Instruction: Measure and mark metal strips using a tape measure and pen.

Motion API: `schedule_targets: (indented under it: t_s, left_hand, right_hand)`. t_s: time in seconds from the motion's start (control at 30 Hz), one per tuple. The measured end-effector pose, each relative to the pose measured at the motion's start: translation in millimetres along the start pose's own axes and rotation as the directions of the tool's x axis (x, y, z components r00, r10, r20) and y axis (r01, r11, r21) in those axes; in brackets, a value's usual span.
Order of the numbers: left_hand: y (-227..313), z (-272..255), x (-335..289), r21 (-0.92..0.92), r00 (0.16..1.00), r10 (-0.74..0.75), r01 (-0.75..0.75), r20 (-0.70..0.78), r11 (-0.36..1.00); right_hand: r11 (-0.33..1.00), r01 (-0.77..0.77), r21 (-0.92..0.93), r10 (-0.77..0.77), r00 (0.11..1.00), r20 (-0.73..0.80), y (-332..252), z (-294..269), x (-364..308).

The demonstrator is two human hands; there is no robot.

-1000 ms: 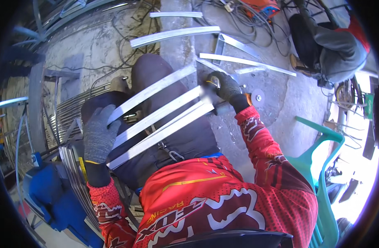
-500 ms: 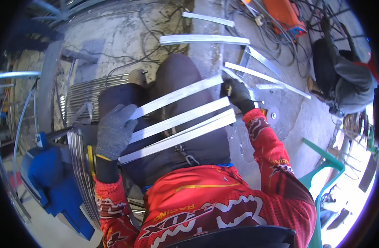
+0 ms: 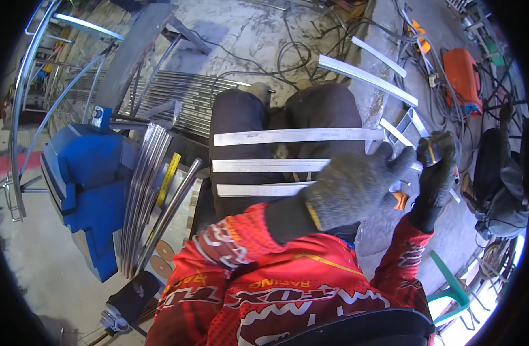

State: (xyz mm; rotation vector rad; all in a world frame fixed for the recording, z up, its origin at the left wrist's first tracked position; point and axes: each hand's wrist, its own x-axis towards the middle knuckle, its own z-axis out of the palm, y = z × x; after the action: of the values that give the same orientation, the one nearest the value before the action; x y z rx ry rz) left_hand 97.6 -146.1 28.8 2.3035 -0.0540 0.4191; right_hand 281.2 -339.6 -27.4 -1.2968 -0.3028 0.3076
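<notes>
The right gloved hand (image 3: 440,164) grips a small dark tool (image 3: 432,153); the left gloved hand (image 3: 354,187) reaches close beside it — whether it holds anything, I cannot tell. Pale metal strips (image 3: 299,136) lie across the thighs (image 3: 325,108), orange equipment (image 3: 462,78) beyond.

On our left hand (image 3: 356,187) and right hand (image 3: 437,167) we wear grey knitted gloves (image 3: 336,202), the left one edged yellow, with black wristbands (image 3: 284,220). Our long-sleeved red jersey (image 3: 287,266) carries white, maroon and yellow printing; our trousers (image 3: 322,109) are dark.
</notes>
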Motion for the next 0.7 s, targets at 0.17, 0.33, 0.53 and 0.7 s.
schedule_targets:
  t_s: [0.17,0.33,0.53,0.7]
  left_hand:
    - [-1.6,-7.0,-0.7,0.132,0.982,-0.092,0.115,-0.167,0.984]
    - [-14.3,-39.4,-5.8,0.071,0.985,-0.089,0.100,-0.145,0.992]
    - [-33.3,-36.5,-0.6,-0.471,0.962,-0.182,0.065,-0.206,0.879]
    - [-37.9,-25.4,-4.1,-0.606,0.894,-0.445,0.324,-0.054,0.726]
  right_hand:
    - [0.970,-0.046,0.237,0.028,0.996,0.081,-2.9,70.3,-32.6]
    - [0.997,0.076,-0.022,-0.071,0.983,0.170,-10.6,120.3,-47.5]
    - [0.886,0.211,-0.413,-0.171,0.976,0.132,-31.3,108.9,-44.5]
    - [0.616,0.569,-0.545,-0.197,0.781,0.592,-58.3,110.4,-39.1]
